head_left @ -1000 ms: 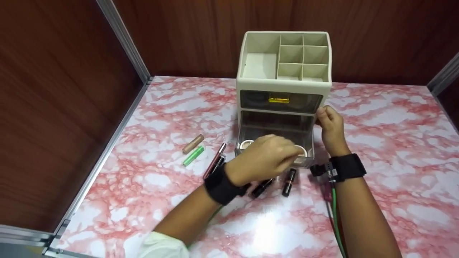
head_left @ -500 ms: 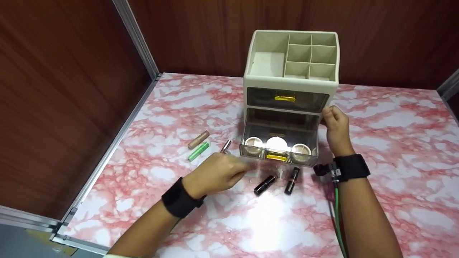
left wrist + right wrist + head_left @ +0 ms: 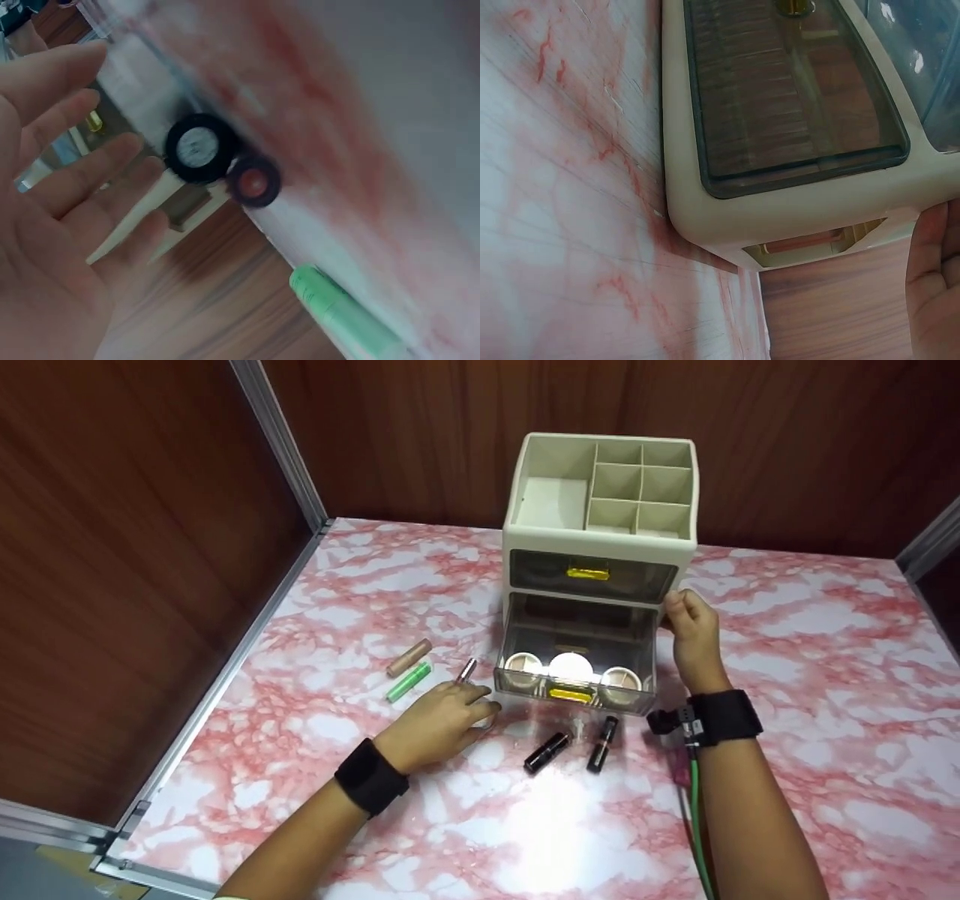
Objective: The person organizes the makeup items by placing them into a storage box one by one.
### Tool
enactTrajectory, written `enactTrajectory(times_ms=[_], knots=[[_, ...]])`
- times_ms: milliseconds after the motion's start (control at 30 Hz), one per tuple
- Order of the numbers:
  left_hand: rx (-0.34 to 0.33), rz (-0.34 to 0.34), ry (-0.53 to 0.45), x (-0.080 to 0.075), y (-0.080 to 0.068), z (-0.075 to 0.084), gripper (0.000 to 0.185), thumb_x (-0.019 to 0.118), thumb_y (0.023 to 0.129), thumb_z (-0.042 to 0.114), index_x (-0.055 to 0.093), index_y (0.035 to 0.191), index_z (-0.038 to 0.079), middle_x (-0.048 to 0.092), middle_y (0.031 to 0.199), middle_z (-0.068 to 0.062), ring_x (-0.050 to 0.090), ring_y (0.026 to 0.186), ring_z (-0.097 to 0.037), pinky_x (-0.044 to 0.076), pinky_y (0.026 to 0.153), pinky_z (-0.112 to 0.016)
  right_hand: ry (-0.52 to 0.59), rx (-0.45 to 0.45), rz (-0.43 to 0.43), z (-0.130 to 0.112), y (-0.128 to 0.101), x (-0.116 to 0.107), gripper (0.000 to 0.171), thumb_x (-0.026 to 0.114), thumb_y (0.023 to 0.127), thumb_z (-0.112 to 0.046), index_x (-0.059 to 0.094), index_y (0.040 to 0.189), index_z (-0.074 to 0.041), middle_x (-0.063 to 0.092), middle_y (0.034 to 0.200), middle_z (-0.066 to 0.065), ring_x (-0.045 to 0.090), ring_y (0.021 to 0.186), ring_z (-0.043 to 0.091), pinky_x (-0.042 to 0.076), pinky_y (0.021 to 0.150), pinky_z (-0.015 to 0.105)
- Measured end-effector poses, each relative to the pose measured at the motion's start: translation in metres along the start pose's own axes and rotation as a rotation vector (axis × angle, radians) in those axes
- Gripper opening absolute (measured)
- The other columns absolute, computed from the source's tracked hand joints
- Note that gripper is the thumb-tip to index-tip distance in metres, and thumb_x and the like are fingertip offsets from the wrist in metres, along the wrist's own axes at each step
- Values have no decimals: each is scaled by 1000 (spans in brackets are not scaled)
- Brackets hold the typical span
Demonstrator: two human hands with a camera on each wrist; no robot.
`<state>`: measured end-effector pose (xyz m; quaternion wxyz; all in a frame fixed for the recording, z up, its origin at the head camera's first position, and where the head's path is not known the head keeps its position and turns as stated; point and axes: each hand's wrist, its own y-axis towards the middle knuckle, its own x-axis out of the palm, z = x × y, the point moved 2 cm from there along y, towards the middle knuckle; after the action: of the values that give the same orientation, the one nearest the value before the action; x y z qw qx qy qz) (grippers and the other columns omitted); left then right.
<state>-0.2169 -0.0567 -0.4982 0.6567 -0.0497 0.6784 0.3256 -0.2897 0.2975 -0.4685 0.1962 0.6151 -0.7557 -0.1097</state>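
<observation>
Now reaching, left hand (image 3: 439, 720) fingers spread, for the pink tube (image 3: 466, 670) beside the open drawer (image 3: 574, 690); right hand (image 3: 691, 630) steadying organizer (image 3: 600, 547), fingers curled; next likely pinching that tube cleanly.

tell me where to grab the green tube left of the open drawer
Pinch the green tube across its middle, coming straight down from above. It lies flat on the marble table, slanted, with the tan tube close along its far side, so the fingers of the left hand should span its narrow width, probably with one slipped into that gap.
</observation>
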Motion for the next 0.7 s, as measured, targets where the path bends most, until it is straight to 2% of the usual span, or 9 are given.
enactTrajectory(times_ms=[67,133,267,367,567,700], knots=[[-3,-7,-4,1,1,-2,21,75,85,23,71,103,13,66,108,-7,63,101,-24,46,95,-40,0,-1,-4,1,-1,1,49,62,97,-26,44,79,16,63,74,4,60,71,15,51,74,30],[-1,-17,-6,2,1,-4,19,74,85,23,71,101,13,67,105,-6,63,97,-23,45,95,-40,1,-3,-3,2,-1,1,48,61,97,-26,45,78,15,63,73,5,60,70,15,51,74,30],[16,-43,-22,1,2,-5,18,76,83,22,72,98,13,66,94,-1,63,87,-20,46,92,-39,-5,-3,-4,3,0,1,38,61,97,-26,52,75,2,63,74,5,60,71,15,51,74,29],[22,-71,-51,-2,2,-4,22,77,82,21,72,102,13,67,96,-1,63,89,-19,45,93,-38,-5,-6,-2,3,1,1,34,62,97,-26,54,74,-3,61,74,4,59,71,14,51,72,28],[-19,-151,-112,-18,4,1,35,75,83,23,69,116,13,67,106,-1,62,99,-17,48,91,-34,-14,-4,10,3,2,1,37,62,97,-25,52,73,1,60,73,3,60,71,13,51,73,28],[-14,-176,-153,-34,7,9,38,74,86,31,67,119,13,67,110,0,61,102,-15,48,91,-31,-41,10,15,3,2,0,36,62,97,-25,53,73,-1,62,74,3,61,72,14,51,74,27]])
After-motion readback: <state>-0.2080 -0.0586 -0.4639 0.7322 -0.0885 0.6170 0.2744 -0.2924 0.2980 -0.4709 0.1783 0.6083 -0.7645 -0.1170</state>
